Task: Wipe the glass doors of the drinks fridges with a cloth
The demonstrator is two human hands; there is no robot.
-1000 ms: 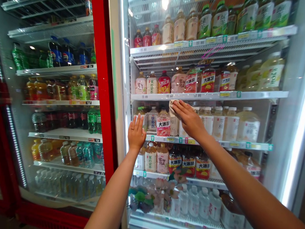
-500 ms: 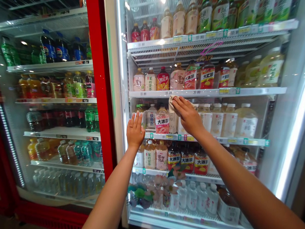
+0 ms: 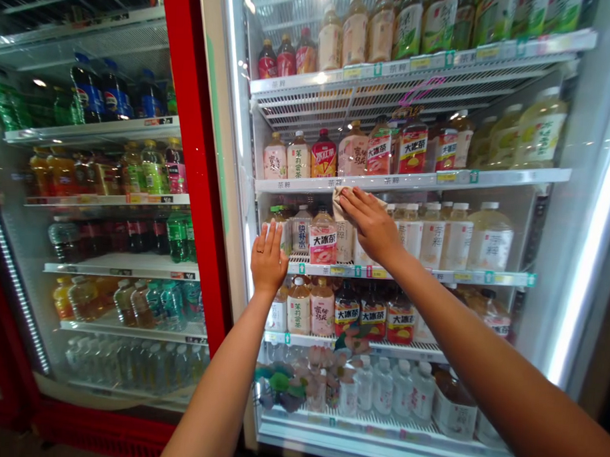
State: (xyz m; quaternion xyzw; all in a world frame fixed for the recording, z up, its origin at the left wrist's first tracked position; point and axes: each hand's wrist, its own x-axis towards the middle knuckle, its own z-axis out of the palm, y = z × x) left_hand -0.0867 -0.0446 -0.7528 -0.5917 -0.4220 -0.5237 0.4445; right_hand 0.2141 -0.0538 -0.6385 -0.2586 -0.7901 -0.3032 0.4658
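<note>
At left, the person's left hand (image 3: 268, 259) lies open, fingers spread flat against the drinks cooler's glass door (image 3: 222, 152). Just right of it, the right hand (image 3: 370, 225) presses a beige cloth (image 3: 343, 213) to the glass, fingertips gripping its edge.

Left of the fingers (image 3: 266, 244), a red frame (image 3: 197, 151) edges a glass-door drinks cooler (image 3: 20, 298), with a thin light strip (image 3: 17, 298) inside it. Far right of the fingers, a bright light strip (image 3: 586, 265) runs down the next cooler's side. Below them, a red base (image 3: 102, 431) meets a dim floor (image 3: 7, 441).
</note>
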